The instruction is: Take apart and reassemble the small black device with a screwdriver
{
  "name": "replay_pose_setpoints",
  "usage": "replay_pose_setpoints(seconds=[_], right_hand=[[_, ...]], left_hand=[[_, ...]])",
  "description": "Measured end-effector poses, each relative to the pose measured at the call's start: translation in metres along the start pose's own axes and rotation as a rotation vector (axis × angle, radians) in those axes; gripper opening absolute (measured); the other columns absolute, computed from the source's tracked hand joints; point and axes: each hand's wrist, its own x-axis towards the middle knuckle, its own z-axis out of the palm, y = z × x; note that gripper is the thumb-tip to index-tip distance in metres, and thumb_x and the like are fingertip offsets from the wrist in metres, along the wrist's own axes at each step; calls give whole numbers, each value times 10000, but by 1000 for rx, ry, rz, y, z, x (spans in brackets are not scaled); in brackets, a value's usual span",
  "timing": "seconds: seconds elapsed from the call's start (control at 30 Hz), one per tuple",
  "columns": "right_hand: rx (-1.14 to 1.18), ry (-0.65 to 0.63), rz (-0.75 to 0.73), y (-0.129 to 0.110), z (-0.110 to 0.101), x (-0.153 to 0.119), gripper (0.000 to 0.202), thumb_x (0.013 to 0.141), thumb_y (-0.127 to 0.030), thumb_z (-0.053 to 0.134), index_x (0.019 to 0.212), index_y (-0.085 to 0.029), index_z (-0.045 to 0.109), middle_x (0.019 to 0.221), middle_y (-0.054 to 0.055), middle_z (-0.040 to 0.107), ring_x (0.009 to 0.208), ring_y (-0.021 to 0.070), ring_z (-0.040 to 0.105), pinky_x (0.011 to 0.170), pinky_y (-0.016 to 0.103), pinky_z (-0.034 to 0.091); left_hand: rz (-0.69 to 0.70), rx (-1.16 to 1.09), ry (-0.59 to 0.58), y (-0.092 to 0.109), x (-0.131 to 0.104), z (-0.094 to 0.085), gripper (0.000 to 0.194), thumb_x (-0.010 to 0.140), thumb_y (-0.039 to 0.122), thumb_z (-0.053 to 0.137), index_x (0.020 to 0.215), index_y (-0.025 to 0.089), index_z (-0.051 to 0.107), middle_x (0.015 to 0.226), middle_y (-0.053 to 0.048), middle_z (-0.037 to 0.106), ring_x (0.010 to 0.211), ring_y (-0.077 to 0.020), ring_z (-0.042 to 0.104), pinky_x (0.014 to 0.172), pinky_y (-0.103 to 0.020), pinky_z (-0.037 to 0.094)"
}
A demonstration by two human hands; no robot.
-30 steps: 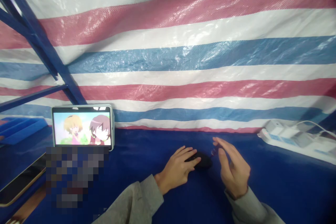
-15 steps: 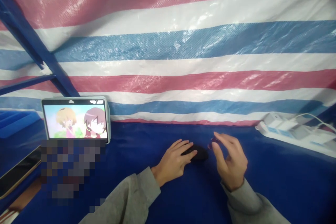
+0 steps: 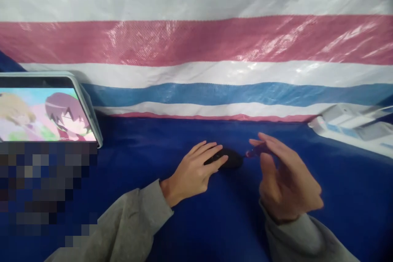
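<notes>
A black computer mouse (image 3: 231, 159) lies on the blue tabletop. My left hand (image 3: 196, 168) rests over its left end, the fingers laid across the top and side. Just off the mouse's right end is my right hand (image 3: 285, 180), its fingers bent and the thumb held toward them. At those fingertips shows a small, thin reddish loop (image 3: 249, 153), partly hidden behind the fingers and blurred. A short dark line seems to run between the loop and the mouse. I cannot tell what the loop is made of.
At the left a tablet (image 3: 46, 114) in a light case stands upright, playing a cartoon; a pixelated patch covers the area below it. A white power strip (image 3: 353, 135) with plugs lies at the right. A striped plastic sheet (image 3: 196, 41) hangs behind the blue tabletop (image 3: 211, 229).
The view has come lower and closer, cutting off the tablet's left side and the phone. My right hand has turned, its thumb drawn back from the loop. My left hand keeps its place on the mouse.
</notes>
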Motion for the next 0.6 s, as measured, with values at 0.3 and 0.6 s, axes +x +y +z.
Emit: replay_pose_setpoints(seconds=[0.3,0.6], right_hand=[[-45,-36,-43,-1,-3,-2,480,840,-40,626,1277,-240,620,1081,78,732,909,242,729,726,400,615],[131,-128,46,0,-5,-5,514,890,-41,514,1377,-204,536,1209,121,702,940,237,728,696,404,628]], left_hand=[[20,27,-16,3,-1,-2,481,932,43,471,1377,211,545,1445,-97,536,1404,-258,436,1159,-550,374],[21,17,29,4,-1,-3,405,936,89,507,1314,197,604,1390,-108,588,1341,-250,511,1122,-518,429]])
